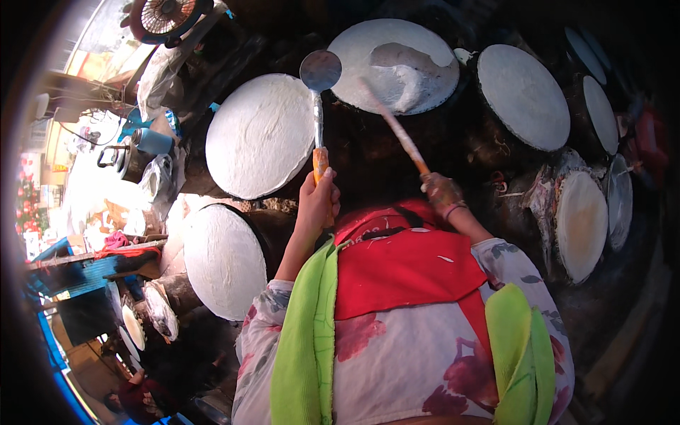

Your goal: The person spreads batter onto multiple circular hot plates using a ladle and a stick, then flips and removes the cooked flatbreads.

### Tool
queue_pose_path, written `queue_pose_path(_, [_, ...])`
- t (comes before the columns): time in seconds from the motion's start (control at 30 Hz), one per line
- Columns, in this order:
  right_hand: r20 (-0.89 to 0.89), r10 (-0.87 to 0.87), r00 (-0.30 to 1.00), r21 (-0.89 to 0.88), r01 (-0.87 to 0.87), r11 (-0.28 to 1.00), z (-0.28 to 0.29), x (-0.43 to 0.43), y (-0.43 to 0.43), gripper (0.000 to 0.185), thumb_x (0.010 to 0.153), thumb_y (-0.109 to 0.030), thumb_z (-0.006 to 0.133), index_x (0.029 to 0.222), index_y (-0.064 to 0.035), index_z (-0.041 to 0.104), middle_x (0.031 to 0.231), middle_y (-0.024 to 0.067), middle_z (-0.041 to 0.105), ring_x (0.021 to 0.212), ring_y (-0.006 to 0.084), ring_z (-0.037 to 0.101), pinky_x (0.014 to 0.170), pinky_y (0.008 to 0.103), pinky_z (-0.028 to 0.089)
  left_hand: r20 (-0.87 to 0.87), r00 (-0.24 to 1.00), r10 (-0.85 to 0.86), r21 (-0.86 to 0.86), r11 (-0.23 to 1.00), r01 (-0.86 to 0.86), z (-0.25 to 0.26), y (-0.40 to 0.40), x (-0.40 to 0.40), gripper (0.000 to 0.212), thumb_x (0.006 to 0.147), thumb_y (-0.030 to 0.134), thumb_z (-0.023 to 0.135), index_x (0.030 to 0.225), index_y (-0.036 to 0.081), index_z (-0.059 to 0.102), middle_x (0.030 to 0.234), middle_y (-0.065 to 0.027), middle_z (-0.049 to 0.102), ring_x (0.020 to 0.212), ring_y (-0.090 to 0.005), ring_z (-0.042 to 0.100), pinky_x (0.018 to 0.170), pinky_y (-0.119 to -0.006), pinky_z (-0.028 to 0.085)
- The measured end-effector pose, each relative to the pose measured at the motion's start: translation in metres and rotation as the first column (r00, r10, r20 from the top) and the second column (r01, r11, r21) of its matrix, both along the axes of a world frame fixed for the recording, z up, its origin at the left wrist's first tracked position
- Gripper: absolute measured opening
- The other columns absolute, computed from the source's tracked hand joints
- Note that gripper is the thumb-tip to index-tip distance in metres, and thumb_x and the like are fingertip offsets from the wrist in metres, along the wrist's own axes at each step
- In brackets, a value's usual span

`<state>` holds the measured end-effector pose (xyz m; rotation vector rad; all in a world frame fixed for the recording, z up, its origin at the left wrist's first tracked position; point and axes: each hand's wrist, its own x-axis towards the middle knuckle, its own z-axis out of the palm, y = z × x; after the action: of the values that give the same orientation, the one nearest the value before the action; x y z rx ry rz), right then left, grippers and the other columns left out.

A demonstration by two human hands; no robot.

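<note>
My left hand (pixel 317 199) grips the orange handle of a round metal ladle (pixel 320 70), whose disc-shaped head points away from me, between two pans. My right hand (pixel 443 195) holds a long stick-like tool (pixel 396 127) with a pale, coated shaft. Its blurred far end is over a round pan (pixel 350 58), which has white batter spread over part of it and a bare grey patch. To the left lies a round pan coated white all over (pixel 260 135). Whether either tool touches a surface, I cannot tell.
More white-coated round pans stand at the right (pixel 523 96) and lower left (pixel 224 261). One at the right has a tan middle (pixel 581 227). A fan (pixel 167 13) is at the upper left, with a blue container (pixel 152 141) below it. A person (pixel 141 398) is at the lower left.
</note>
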<state>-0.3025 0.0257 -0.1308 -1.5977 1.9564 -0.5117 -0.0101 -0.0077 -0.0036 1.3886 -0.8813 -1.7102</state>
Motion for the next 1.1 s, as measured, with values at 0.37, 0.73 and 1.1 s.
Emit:
queue_pose_path(0.37, [-0.177, 0.083, 0.981, 0.217, -0.044, 0.975, 0.013, -0.036, 0.003, 0.028, 0.089, -0.028, 0.039, 0.093, -0.0112, 0.061, 0.083, 0.0104, 0.064, 0.082, 0.0310, 0.061, 0.068, 0.0384, 0.049, 0.024, 1.000, -0.004, 0.037, 0.999, 0.003, -0.001, -0.009, -0.012, 0.026, 0.091, 0.031, 0.050, 0.096, 0.006, 0.046, 0.058, -0.0019, 0.043, 0.039, -0.0096, 0.039, 0.036, -0.022, 0.033])
queue_pose_path(0.73, [-0.187, 0.111, 0.976, 0.000, -0.113, 0.994, 0.011, -0.087, -0.005, 0.031, 0.090, -0.035, 0.039, 0.090, -0.0120, 0.059, 0.078, 0.0161, 0.061, 0.078, 0.0348, 0.060, 0.069, 0.0430, 0.047, 0.056, 0.998, -0.011, 0.037, 0.999, 0.009, 0.001, -0.012, -0.028, 0.024, 0.092, 0.030, 0.048, 0.096, 0.006, 0.045, 0.056, -0.0019, 0.043, 0.035, -0.0103, 0.038, 0.033, -0.022, 0.032])
queue_pose_path(1.1, [-0.120, 0.008, 0.993, 0.000, -0.008, 1.000, 0.008, -0.129, -0.036, 0.027, 0.090, -0.035, 0.041, 0.087, -0.0125, 0.056, 0.083, 0.0113, 0.064, 0.079, 0.0313, 0.061, 0.066, 0.0409, 0.048, 0.096, 0.995, -0.026, 0.058, 0.998, 0.021, -0.004, -0.010, -0.040, 0.024, 0.093, 0.028, 0.045, 0.100, 0.005, 0.045, 0.056, -0.0023, 0.044, 0.036, -0.0105, 0.040, 0.033, -0.022, 0.031])
